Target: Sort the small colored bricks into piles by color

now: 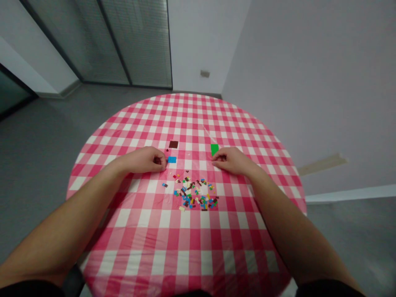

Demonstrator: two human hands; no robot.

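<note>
My left hand [150,159] rests on the tablecloth with its fingers curled together. Just right of its fingertips lies a flat blue building-brick plate [172,159]; I cannot tell if they touch. A dark brown plate [173,144] lies a little farther back. Across from it, my right hand [231,160] has its thumb and fingers pinched beside the near edge of a bright green plate [214,149]. Anything inside either hand is too small or hidden to make out. Between and nearer than the hands is a loose pile of tiny coloured building bricks [202,201].
A round table carries a red-and-white checked tablecloth [185,239]. A small blue and dark piece [165,185] lies left of the pile. Glass panels with blinds [145,45] stand beyond the table, and a plain wall [324,82] rises at the right.
</note>
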